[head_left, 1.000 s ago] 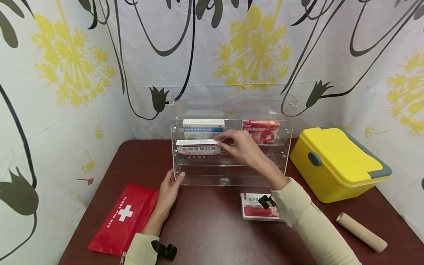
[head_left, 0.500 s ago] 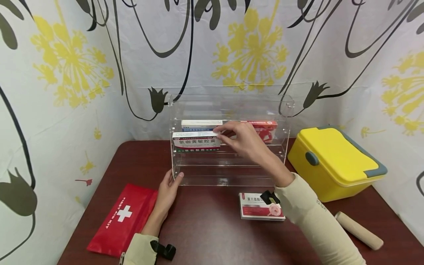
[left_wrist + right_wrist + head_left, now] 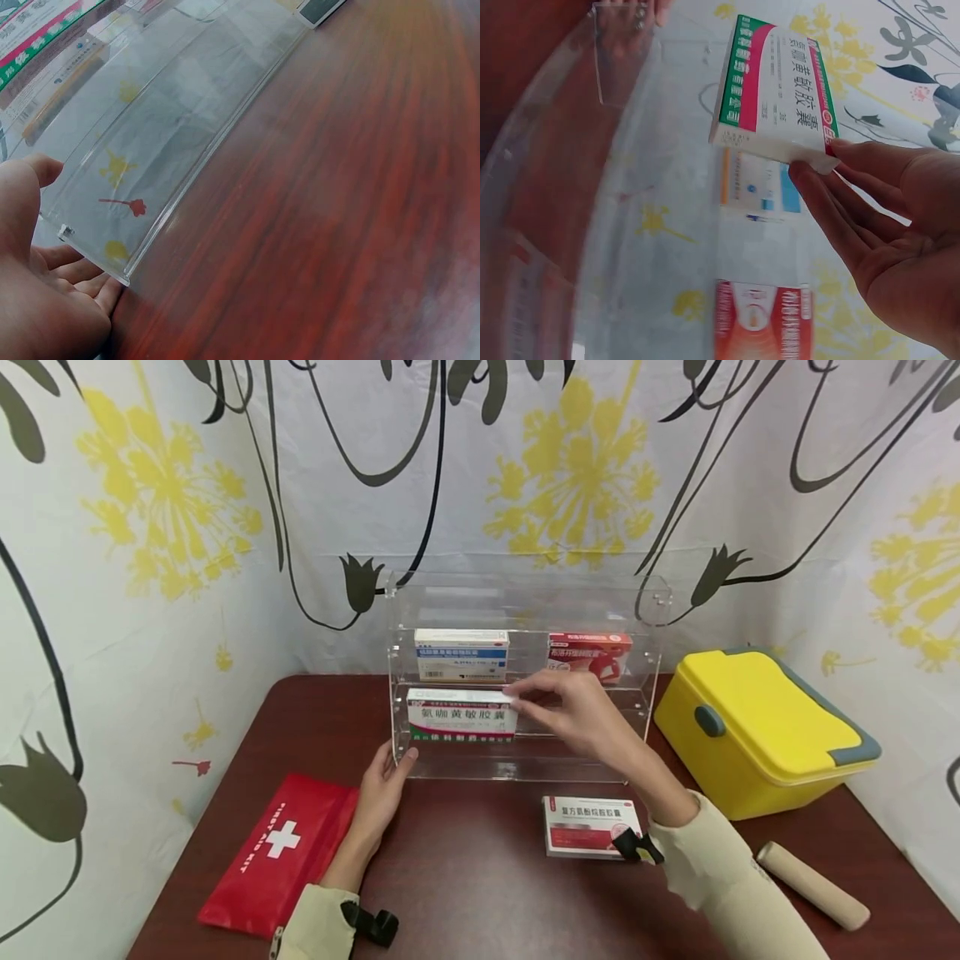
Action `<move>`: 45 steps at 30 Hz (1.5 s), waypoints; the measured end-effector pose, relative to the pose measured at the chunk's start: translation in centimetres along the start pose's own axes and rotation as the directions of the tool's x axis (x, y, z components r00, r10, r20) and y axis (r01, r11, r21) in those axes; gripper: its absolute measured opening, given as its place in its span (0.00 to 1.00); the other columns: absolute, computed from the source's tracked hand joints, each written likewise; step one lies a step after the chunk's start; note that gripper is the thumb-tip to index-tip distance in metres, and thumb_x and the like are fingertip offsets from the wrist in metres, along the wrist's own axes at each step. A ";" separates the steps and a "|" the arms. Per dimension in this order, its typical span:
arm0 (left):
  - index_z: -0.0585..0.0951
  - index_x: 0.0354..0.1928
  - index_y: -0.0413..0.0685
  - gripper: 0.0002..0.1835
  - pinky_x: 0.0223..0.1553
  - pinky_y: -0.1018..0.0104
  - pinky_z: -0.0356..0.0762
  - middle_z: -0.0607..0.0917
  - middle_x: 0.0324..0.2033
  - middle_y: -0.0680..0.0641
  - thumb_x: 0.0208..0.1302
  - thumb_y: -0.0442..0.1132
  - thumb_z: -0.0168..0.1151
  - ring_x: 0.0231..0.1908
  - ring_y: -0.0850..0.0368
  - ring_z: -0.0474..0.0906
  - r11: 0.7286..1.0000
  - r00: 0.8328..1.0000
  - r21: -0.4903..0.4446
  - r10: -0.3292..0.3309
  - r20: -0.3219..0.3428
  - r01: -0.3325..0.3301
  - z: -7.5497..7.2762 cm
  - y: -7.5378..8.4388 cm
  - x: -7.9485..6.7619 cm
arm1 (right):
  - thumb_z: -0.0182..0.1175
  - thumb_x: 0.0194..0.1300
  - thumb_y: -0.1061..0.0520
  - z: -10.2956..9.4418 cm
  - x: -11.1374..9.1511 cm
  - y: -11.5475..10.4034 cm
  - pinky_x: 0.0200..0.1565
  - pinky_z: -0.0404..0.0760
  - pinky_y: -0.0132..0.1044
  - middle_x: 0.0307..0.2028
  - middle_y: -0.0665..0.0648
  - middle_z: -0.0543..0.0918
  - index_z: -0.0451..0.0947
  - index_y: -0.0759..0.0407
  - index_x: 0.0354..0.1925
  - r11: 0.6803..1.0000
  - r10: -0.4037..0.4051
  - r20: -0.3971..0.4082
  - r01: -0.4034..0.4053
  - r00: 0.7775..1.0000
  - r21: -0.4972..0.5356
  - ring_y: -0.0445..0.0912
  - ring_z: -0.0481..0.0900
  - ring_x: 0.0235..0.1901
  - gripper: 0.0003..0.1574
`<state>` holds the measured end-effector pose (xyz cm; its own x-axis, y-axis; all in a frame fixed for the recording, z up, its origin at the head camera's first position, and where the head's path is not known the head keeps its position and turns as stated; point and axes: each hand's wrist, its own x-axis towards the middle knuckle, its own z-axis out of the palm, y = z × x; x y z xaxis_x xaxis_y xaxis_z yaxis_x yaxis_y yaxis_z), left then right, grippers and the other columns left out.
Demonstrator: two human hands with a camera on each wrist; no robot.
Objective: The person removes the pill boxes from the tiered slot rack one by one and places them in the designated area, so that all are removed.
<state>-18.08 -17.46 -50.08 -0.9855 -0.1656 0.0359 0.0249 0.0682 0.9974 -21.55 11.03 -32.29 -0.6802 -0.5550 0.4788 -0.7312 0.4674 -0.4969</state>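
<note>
My right hand [image 3: 581, 710] pinches the right end of a white medicine box [image 3: 461, 717] with a green and pink lower band. In the head view that box overlaps the left part of the middle tier of a clear acrylic display rack [image 3: 525, 768]. The right wrist view shows thumb and fingertips on one corner of the box. My left hand [image 3: 382, 797] grips the rack's lower left corner, thumb in front and the other fingers round the side. On the tier above stand a blue and white medicine box [image 3: 461, 662] and a red medicine box [image 3: 588, 657].
A white and red medicine box [image 3: 581, 835] lies flat on the table [image 3: 465, 877] before the rack. To the left is a red first aid pouch [image 3: 277, 852]. A yellow lidded container [image 3: 757, 727] and a beige cylinder [image 3: 813, 885] are at right.
The green-banded medicine box rose slightly, then came down and forward in my right hand, uncovering the blue and white box behind it. My left hand stays on the rack corner.
</note>
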 end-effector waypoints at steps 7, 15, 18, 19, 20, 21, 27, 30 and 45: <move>0.63 0.71 0.46 0.34 0.67 0.55 0.61 0.69 0.67 0.42 0.71 0.52 0.59 0.67 0.51 0.63 1.000 1.000 0.010 -0.005 0.005 0.005 -0.1 0.2 0.1 | 0.70 0.62 0.58 1.8 -3.4 0.7 0.32 0.80 0.35 0.36 0.42 0.86 0.87 0.51 0.43 0.992 0.086 0.102 -0.095 0.991 0.086 0.38 0.79 0.30 0.10; 0.65 0.71 0.49 0.38 0.67 0.58 0.61 0.70 0.66 0.43 0.66 0.59 0.61 0.67 0.53 0.64 1.000 1.000 0.025 -0.009 -0.014 0.009 -0.1 0.2 0.2 | 0.68 0.63 0.55 4.6 -6.2 1.8 0.26 0.76 0.32 0.36 0.41 0.86 0.88 0.48 0.42 0.963 0.208 0.238 -0.241 0.949 0.121 0.40 0.74 0.25 0.08; 0.64 0.71 0.48 0.38 0.67 0.58 0.60 0.70 0.66 0.43 0.66 0.59 0.61 0.67 0.53 0.64 1.000 1.000 0.021 -0.003 -0.009 0.003 -0.2 0.2 0.2 | 0.68 0.63 0.56 5.5 -7.0 2.3 0.27 0.76 0.32 0.36 0.40 0.86 0.88 0.48 0.42 0.957 0.213 0.266 -0.255 0.940 0.136 0.39 0.75 0.26 0.08; 0.65 0.71 0.49 0.38 0.67 0.58 0.61 0.70 0.66 0.44 0.65 0.60 0.61 0.67 0.53 0.64 1.000 1.000 0.022 -0.007 -0.011 0.007 -0.2 0.2 0.2 | 0.68 0.64 0.56 5.8 -7.2 2.5 0.27 0.76 0.32 0.36 0.41 0.86 0.87 0.48 0.42 0.956 0.213 0.275 -0.258 0.938 0.141 0.39 0.75 0.26 0.07; 0.64 0.71 0.48 0.38 0.67 0.58 0.60 0.70 0.66 0.43 0.66 0.59 0.61 0.67 0.53 0.64 1.000 1.000 0.020 -0.002 -0.007 0.002 -0.2 0.2 0.2 | 0.68 0.64 0.56 6.1 -7.4 2.6 0.28 0.75 0.32 0.36 0.41 0.86 0.87 0.49 0.41 0.955 0.211 0.281 -0.259 0.936 0.144 0.40 0.75 0.27 0.07; 0.64 0.71 0.48 0.38 0.67 0.57 0.60 0.70 0.67 0.42 0.66 0.59 0.61 0.67 0.52 0.64 1.000 1.000 0.017 0.003 -0.004 -0.003 -0.2 0.3 0.2 | 0.67 0.64 0.56 6.3 -7.5 2.7 0.28 0.75 0.32 0.36 0.41 0.86 0.87 0.49 0.41 0.954 0.213 0.288 -0.263 0.934 0.147 0.40 0.75 0.27 0.06; 0.64 0.71 0.49 0.38 0.67 0.59 0.61 0.70 0.67 0.44 0.66 0.59 0.61 0.67 0.54 0.64 1.000 1.000 0.015 -0.004 -0.004 0.004 -0.2 0.2 0.1 | 0.66 0.65 0.56 7.3 -8.2 3.1 0.27 0.74 0.30 0.34 0.42 0.85 0.87 0.49 0.40 0.948 0.228 0.307 -0.283 0.924 0.147 0.39 0.74 0.25 0.05; 0.65 0.71 0.49 0.37 0.67 0.59 0.61 0.70 0.66 0.44 0.66 0.59 0.61 0.67 0.55 0.64 1.000 1.000 0.016 -0.008 -0.002 0.008 -0.2 0.2 0.1 | 0.66 0.65 0.55 7.6 -8.3 3.2 0.27 0.75 0.30 0.33 0.41 0.86 0.87 0.48 0.39 0.947 0.239 0.304 -0.291 0.922 0.138 0.38 0.74 0.25 0.05; 0.63 0.72 0.44 0.36 0.67 0.54 0.61 0.69 0.67 0.40 0.69 0.54 0.60 0.67 0.49 0.63 1.000 1.000 0.017 -0.009 0.013 0.009 -0.1 1.2 -0.5 | 0.64 0.66 0.61 9.5 -7.6 4.8 0.28 0.79 0.31 0.32 0.47 0.87 0.88 0.56 0.40 0.948 0.247 0.307 -0.294 0.919 0.119 0.40 0.82 0.27 0.06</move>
<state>-17.50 -17.44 -48.93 -0.9878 -0.1534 0.0262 0.0135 0.0832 0.9964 -19.43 10.99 -45.18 -0.7897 -0.6060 0.0957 -0.4871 0.5245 -0.6984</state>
